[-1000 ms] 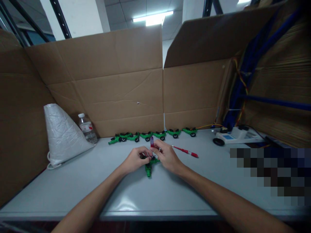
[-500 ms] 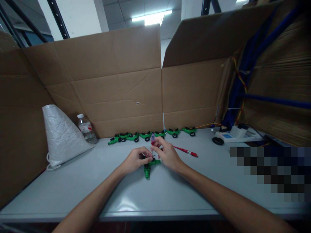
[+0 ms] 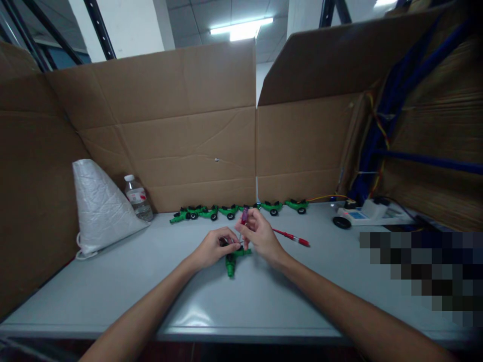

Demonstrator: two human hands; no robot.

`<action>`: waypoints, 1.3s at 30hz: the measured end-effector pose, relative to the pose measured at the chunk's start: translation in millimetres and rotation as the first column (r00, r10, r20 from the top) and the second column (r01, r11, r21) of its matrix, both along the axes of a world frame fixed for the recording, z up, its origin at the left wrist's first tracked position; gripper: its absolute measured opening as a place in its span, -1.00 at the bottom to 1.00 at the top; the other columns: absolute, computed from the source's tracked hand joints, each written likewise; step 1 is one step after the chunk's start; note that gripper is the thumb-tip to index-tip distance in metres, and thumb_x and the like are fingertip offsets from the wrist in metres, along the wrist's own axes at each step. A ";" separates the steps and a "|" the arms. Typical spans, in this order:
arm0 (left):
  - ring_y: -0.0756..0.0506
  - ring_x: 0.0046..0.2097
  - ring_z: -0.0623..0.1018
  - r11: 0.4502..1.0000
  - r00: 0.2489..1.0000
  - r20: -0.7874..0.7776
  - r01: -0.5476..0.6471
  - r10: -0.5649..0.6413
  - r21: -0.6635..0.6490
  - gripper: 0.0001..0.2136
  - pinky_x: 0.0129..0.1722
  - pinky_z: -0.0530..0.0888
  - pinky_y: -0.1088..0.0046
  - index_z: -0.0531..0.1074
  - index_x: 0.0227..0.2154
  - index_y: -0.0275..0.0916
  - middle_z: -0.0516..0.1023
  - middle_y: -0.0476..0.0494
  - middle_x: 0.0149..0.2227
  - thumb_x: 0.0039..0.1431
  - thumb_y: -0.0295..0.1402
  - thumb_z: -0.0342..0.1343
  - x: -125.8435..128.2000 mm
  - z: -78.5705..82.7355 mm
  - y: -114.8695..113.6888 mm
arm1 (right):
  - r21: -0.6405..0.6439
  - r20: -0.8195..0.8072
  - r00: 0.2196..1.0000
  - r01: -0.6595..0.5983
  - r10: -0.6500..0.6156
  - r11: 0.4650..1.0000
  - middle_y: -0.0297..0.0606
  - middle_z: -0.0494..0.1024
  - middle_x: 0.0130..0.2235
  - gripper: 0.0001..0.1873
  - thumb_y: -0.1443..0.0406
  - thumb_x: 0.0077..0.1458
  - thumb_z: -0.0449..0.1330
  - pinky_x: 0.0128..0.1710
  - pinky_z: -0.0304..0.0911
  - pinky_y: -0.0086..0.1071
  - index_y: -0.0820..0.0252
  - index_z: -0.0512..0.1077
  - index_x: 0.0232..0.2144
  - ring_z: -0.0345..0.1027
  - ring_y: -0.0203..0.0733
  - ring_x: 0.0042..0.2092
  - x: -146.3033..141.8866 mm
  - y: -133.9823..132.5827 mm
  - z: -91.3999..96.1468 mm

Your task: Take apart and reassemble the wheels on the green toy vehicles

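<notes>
A green toy car [image 3: 231,261] lies on the grey table [image 3: 211,301] in front of me. My left hand [image 3: 211,248] pinches its upper end, fingers curled round a black part there. My right hand [image 3: 260,235] is closed on a small screwdriver [image 3: 243,219] with a purple-red handle, held upright with its tip down at the toy between both hands.
A row of several finished green toy cars [image 3: 234,210] lines the cardboard wall [image 3: 181,130]. A red pen [image 3: 292,237] lies right of my hands. A white bag [image 3: 98,206] and water bottle [image 3: 138,198] stand left; a white device [image 3: 362,214] with cables sits right.
My right hand has lifted slightly and tilted the screwdriver, which now stands a little higher above the toy. My left hand keeps its hold.
</notes>
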State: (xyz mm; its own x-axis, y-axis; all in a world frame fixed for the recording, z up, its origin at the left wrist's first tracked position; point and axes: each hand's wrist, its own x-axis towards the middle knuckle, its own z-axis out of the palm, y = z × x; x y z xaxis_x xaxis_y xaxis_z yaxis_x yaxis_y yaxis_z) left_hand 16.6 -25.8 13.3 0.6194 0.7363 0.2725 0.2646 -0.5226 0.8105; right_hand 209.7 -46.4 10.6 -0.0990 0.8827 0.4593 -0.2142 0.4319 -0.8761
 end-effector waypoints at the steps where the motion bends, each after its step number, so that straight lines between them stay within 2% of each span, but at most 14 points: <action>1: -0.07 -0.26 0.53 1.000 1.000 0.001 -0.002 0.002 -0.004 -0.67 -0.26 0.41 0.47 0.59 -0.30 -0.31 0.58 -0.18 -0.31 0.26 -0.08 0.29 -0.1 -0.4 0.0 | -0.023 -0.040 0.999 -0.001 0.001 1.000 -0.39 0.45 -0.32 -0.55 -0.02 0.08 0.41 -0.65 0.30 -0.48 0.10 0.34 -0.24 0.31 -0.34 -0.49 0.2 1.5 1.2; 5: -0.08 -0.25 0.54 1.000 1.000 -0.003 -0.017 0.017 -0.012 -0.67 -0.27 0.42 0.46 0.60 -0.29 -0.30 0.59 -0.20 -0.31 0.23 -0.07 0.31 0.2 0.0 -0.5 | -0.104 -0.106 0.994 -0.038 0.027 0.994 -0.41 0.40 -0.39 -0.54 -0.02 -0.01 0.48 -0.59 0.33 -0.46 0.15 0.42 -0.34 0.28 -0.34 -0.47 5.9 5.2 3.5; 10: -0.06 -0.30 0.52 0.999 1.000 0.014 -0.014 0.015 -0.049 -0.65 -0.29 0.41 0.47 0.60 -0.31 -0.31 0.57 -0.16 -0.35 0.19 -0.05 0.34 1.6 0.4 0.0 | -0.200 -0.167 0.973 -0.191 0.158 0.961 -0.31 0.51 -0.25 -0.54 -0.02 0.07 0.44 -0.58 0.28 -0.50 0.17 0.51 -0.16 0.32 -0.39 -0.47 9.5 1.8 2.6; 12: -0.05 -0.32 0.52 0.997 0.999 0.032 0.004 -0.001 -0.076 -0.63 -0.29 0.41 0.47 0.58 -0.33 -0.32 0.57 -0.14 -0.37 0.17 -0.03 0.35 1.8 -0.5 0.7 | -0.209 -0.186 0.967 -0.212 0.174 0.955 -0.31 0.55 -0.25 -0.51 -0.05 0.09 0.41 -0.61 0.25 -0.52 0.14 0.46 -0.12 0.34 -0.38 -0.49 8.0 0.7 1.8; 16: -0.06 -0.31 0.54 0.994 0.998 0.055 0.013 -0.006 -0.111 -0.60 -0.26 0.42 0.45 0.59 -0.31 -0.33 0.59 -0.16 -0.34 0.15 -0.01 0.36 1.1 -3.0 1.9 | -0.211 -0.224 0.955 -0.241 0.193 0.947 -0.33 0.59 -0.27 -0.49 -0.08 0.08 0.42 -0.59 0.27 -0.51 0.10 0.34 -0.21 0.41 -0.33 -0.47 4.3 0.7 0.8; 22: -0.05 -0.30 0.53 0.990 0.999 0.047 0.023 -0.017 -0.141 -0.62 -0.25 0.41 0.46 0.60 -0.28 -0.34 0.61 -0.17 -0.32 0.17 -0.04 0.36 -0.2 -3.7 2.0 | -0.204 -0.252 0.928 -0.329 0.276 0.922 -0.30 0.53 -0.25 -0.51 -0.11 0.14 0.36 -0.52 0.34 -0.48 0.16 0.47 -0.18 0.38 -0.35 -0.43 2.6 -1.2 3.5; 25: -0.06 -0.29 0.53 0.991 0.999 0.038 0.022 -0.017 -0.132 -0.62 -0.24 0.41 0.46 0.61 -0.27 -0.33 0.62 -0.19 -0.31 0.18 -0.04 0.34 0.4 -2.4 1.6 | -0.228 -0.285 0.922 -0.332 0.263 0.915 -0.32 0.50 -0.27 -0.52 -0.10 0.12 0.37 -0.52 0.34 -0.46 0.12 0.46 -0.16 0.35 -0.34 -0.44 1.4 -3.2 5.2; 30: -0.04 -0.32 0.50 0.994 0.999 0.026 -0.016 0.019 -0.106 -0.60 -0.28 0.38 0.48 0.59 -0.33 -0.33 0.57 -0.13 -0.36 0.15 -0.01 0.36 2.4 1.4 -0.1 | -0.227 -0.273 0.935 -0.291 0.227 0.929 -0.39 0.54 -0.31 -0.46 -0.01 -0.02 0.50 -0.51 0.33 -0.46 0.08 0.34 -0.20 0.35 -0.34 -0.46 -0.9 -2.9 3.1; 35: -0.04 -0.33 0.50 0.995 1.000 0.024 0.000 0.003 -0.104 -0.59 -0.27 0.38 0.46 0.58 -0.36 -0.34 0.59 -0.16 -0.36 0.16 0.00 0.35 2.7 4.9 -2.7 | -0.218 -0.249 0.934 -0.313 0.257 0.924 -0.33 0.55 -0.24 -0.54 -0.08 0.11 0.38 -0.53 0.36 -0.45 0.11 0.39 -0.21 0.33 -0.37 -0.48 -3.7 -0.9 -0.7; 39: -0.05 -0.33 0.50 0.994 1.000 0.019 0.001 0.001 -0.108 -0.58 -0.27 0.37 0.46 0.58 -0.34 -0.35 0.59 -0.17 -0.35 0.17 0.00 0.34 2.6 5.4 -3.4 | -0.227 -0.254 0.937 -0.301 0.242 0.926 -0.33 0.55 -0.26 -0.52 -0.08 0.14 0.35 -0.57 0.34 -0.45 0.09 0.37 -0.12 0.33 -0.35 -0.49 -4.8 -2.1 1.3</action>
State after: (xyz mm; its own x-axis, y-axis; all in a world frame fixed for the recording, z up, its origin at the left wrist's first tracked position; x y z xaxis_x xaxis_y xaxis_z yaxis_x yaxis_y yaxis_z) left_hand 19.2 -29.2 18.6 0.6152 0.7617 0.2034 0.2486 -0.4322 0.8668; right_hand 204.9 -48.5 11.9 -0.2756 0.9264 0.2567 -0.4883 0.0951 -0.8675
